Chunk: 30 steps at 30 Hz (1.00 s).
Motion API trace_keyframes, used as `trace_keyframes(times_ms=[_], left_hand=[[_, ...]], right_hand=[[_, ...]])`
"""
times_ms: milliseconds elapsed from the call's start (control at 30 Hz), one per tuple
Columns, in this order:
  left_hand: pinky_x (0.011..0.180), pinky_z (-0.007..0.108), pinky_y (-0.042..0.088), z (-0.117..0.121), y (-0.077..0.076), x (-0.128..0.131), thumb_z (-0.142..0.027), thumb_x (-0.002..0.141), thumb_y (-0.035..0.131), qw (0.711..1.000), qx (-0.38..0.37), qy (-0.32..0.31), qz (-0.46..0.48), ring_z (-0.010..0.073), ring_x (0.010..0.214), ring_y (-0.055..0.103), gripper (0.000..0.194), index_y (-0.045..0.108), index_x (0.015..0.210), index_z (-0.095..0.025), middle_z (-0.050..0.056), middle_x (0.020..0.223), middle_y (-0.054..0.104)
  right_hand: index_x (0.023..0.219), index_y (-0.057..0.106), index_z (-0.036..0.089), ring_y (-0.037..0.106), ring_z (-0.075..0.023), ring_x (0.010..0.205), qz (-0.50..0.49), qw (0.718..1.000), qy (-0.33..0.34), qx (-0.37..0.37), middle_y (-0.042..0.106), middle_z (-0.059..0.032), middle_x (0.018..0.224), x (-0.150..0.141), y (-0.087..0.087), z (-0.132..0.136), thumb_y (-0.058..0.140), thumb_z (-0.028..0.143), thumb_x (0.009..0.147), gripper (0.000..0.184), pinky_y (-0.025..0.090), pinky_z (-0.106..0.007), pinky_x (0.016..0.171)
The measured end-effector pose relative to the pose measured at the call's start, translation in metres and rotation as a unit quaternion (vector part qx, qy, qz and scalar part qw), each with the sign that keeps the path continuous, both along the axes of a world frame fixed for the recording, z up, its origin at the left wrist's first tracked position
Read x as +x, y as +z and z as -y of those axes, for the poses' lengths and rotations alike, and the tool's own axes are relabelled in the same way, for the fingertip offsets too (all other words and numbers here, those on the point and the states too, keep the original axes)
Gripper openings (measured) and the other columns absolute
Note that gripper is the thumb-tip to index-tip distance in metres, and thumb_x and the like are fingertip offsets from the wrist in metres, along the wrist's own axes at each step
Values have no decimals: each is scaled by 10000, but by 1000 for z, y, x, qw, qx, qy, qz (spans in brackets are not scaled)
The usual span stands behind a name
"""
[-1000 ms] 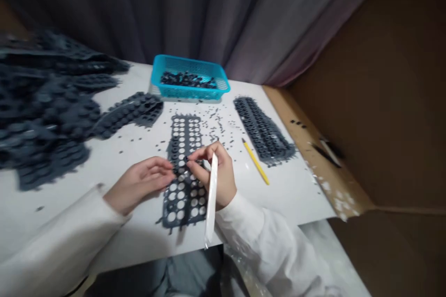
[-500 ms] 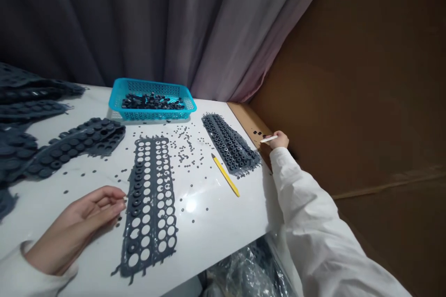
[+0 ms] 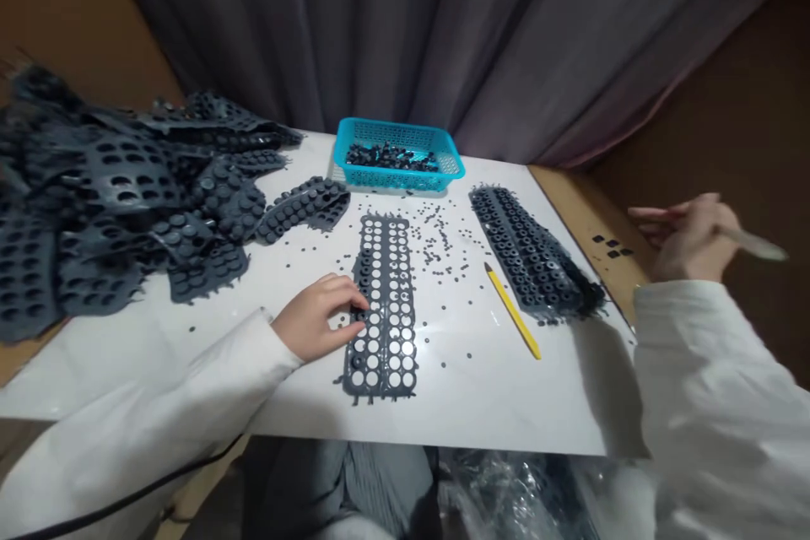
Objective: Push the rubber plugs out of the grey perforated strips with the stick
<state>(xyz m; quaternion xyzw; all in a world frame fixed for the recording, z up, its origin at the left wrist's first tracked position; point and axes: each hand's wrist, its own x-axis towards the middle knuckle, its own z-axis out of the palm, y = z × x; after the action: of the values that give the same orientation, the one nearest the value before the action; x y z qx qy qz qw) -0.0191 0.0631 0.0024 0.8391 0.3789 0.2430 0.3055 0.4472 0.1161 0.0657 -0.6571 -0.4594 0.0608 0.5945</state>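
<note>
My left hand (image 3: 316, 319) rests its fingertips on the left edge of a perforated dark grey rubber sheet (image 3: 380, 266), and I see nothing held in it. Many of the sheet's holes are empty, with a few dark rings still seated. Out past the table's right side, my right hand (image 3: 687, 238) is blurred and pinches a slim white stick (image 3: 753, 243). It hangs just beyond a cardboard ledge (image 3: 579, 215) carrying several small black pieces (image 3: 611, 246).
A teal plastic basket (image 3: 397, 153) of black pieces stands at the back. A heap of grey rubber sheets (image 3: 107, 194) lies at left, and another studded sheet (image 3: 528, 251) and a yellow pencil (image 3: 512, 322) lie at right. Small black rings are scattered across the white table (image 3: 481, 405).
The view has swung, shifting the table within the frame. My left hand has moved from beside the perforated sheet onto its edge. My right hand has moved away from the ledge, still holding the stick.
</note>
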Motion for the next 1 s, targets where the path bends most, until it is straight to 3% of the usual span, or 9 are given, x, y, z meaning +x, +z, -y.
trace_keyframes(times_ms=[33,133,233,267,333,433,533,667,1000], left_hand=[[784,324,450,0,0,0,-218,745,588,1000,20,-10,-15,194,877,529,190,619,929,-182,65,905,604],[792,332,443,-1,-2,0,-216,746,590,998,47,-19,-44,197,875,522,218,616,959,-177,65,913,593],[761,308,437,0,-2,0,-220,756,587,997,56,-25,-57,187,835,526,171,634,915,-178,54,861,588],[750,301,434,0,-2,0,-224,759,587,996,59,-25,-59,183,821,527,158,638,902,-180,50,843,589],[731,290,429,0,-3,0,-232,765,588,996,60,-20,-59,176,795,528,142,641,886,-179,44,811,594],[715,281,428,0,-5,2,-237,767,594,997,49,-11,-56,166,763,531,139,641,882,-174,36,772,597],[715,281,431,0,-7,2,-228,758,602,998,41,-7,-53,164,755,538,153,638,894,-168,32,758,602],[713,279,436,0,-8,1,-225,765,591,998,42,-5,-48,165,761,547,161,643,905,-167,38,774,610],[667,236,435,0,-7,0,-201,754,591,999,29,4,-29,129,708,545,121,644,859,-172,18,742,599]], right_hand=[[750,485,261,607,-170,639,-57,997,35,23,582,-42,633,-29,6,5,279,502,870,339,382,-335,548],[951,595,235,537,-127,539,-140,960,243,-26,546,-12,576,-138,7,32,287,538,875,438,344,-291,511],[832,641,201,469,-110,539,-129,906,380,-136,524,8,609,-238,-17,60,422,452,871,336,348,-263,504],[810,628,202,474,-110,553,-133,890,406,-158,529,14,617,-261,-28,66,435,396,877,282,348,-253,503],[733,556,203,453,-102,513,-159,885,406,-163,495,41,556,-290,-49,71,432,338,884,238,346,-241,495],[603,441,203,402,-100,434,-156,909,360,-144,414,59,455,-300,-72,71,389,352,897,334,324,-245,466],[564,428,204,414,-111,456,-75,919,363,-137,401,47,454,-296,-80,70,361,364,907,385,326,-255,490],[572,424,207,434,-122,505,3,918,377,-125,411,35,490,-296,-79,71,345,349,918,383,327,-262,528],[589,428,213,459,-134,544,5,917,381,-117,435,22,515,-295,-77,73,330,351,929,380,346,-272,558]])
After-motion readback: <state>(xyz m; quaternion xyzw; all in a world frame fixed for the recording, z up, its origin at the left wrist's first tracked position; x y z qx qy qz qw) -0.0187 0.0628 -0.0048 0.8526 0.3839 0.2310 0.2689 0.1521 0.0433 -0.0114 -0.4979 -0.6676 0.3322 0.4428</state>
